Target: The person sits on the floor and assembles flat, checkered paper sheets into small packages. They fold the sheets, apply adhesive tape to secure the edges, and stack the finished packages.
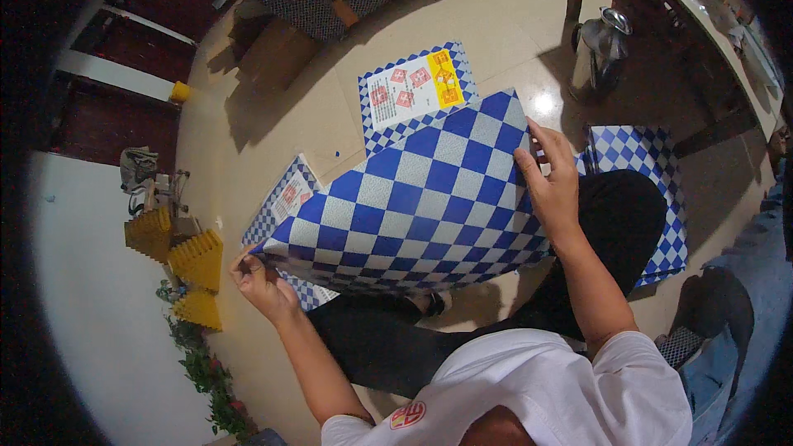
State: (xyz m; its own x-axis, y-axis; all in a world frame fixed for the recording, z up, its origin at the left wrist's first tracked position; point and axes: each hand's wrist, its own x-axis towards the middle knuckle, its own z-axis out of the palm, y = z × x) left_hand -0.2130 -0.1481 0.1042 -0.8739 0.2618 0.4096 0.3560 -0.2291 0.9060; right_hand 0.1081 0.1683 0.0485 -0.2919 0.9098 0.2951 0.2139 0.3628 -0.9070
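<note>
Checked sheet (421, 198), blue & white, hangs bowed btwn both hands above the legs (624, 206), L hand (268, 287) pinching its lower-left corner w/ thumb & fingertips, R hand (553, 186) at the right edge w/ thumb & fingers spread, tho can't tell how firmly it presses. Prob. best to hold both ends at even tension w/ a light touch, so the bow evens out & the corner doesn't crease. Count: 2 hands, 1 held sheet, at least 2 labelled pieces (1 ahead (405, 99), 1 at left, partly hidden) on the floor (339, 66), plus 1 checked stack (632, 144) at right, no. of layers unclear.
</note>
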